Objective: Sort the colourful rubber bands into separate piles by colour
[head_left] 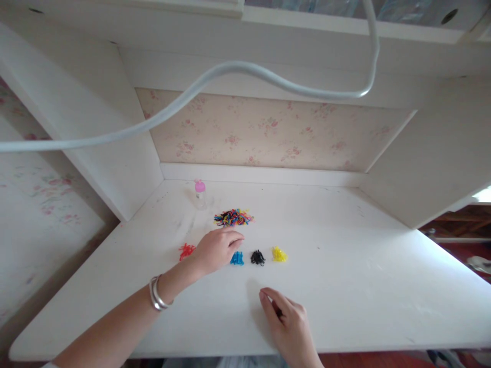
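Note:
A mixed pile of small coloured pieces (233, 217) lies on the white desk (345, 266). In front of it sit small sorted heaps: red (186, 251), blue (237, 258), black (258, 257) and yellow (279, 254). My left hand (218, 249), wrist in silver bangles, rests palm down between the red and blue heaps, fingers together pointing right, just below the mixed pile. My right hand (286, 324) lies near the desk's front edge, fingers curled, with a small dark piece pinched at its fingertips.
A small clear bottle with a pink cap (200, 193) stands behind the mixed pile. A white cable (238, 69) hangs across the upper view. Desk side panels rise left and right, with floral wallpaper at the back.

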The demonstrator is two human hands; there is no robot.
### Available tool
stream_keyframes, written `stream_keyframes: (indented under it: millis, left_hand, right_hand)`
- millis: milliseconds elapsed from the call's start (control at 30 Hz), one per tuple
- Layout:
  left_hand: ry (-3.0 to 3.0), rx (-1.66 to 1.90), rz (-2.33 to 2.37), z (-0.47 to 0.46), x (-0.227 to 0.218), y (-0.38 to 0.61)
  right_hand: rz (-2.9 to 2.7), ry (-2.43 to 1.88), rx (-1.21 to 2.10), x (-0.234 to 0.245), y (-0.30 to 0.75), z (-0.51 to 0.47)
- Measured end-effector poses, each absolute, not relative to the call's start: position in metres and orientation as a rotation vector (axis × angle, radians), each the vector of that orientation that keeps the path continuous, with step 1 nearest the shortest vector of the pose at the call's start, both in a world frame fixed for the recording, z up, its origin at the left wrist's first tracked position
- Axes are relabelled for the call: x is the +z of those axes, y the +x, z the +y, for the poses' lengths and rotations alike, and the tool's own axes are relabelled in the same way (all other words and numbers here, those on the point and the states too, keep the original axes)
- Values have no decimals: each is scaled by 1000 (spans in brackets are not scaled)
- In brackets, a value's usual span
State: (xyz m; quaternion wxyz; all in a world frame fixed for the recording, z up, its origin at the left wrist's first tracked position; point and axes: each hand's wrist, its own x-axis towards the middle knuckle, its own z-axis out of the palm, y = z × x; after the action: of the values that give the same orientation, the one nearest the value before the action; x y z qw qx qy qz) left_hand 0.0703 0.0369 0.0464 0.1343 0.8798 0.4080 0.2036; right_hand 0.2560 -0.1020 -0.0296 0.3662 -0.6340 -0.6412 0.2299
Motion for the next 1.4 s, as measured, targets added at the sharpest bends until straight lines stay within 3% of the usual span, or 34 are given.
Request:
stream_keyframes:
  millis: [167, 367, 500, 767, 1400]
  left_hand:
    - [2178, 848, 1356, 2, 41, 21]
    - [1800, 869, 1576, -34, -2, -32]
    - [1671, 883, 1670, -42, -24, -43]
    - [1764, 936, 1589, -42, -31, -45]
    - [1912, 915, 1512, -46, -27, -43]
  right_hand:
    - [-1658, -1661, 607, -27, 254, -100]
    - [-1706, -1689, 649, -13, 247, -86]
    - [-1905, -1726, 488, 18, 237, -52]
    - [-2226, -2176, 203, 27, 203, 52]
    - [-2166, -2197, 249, 2, 196, 88]
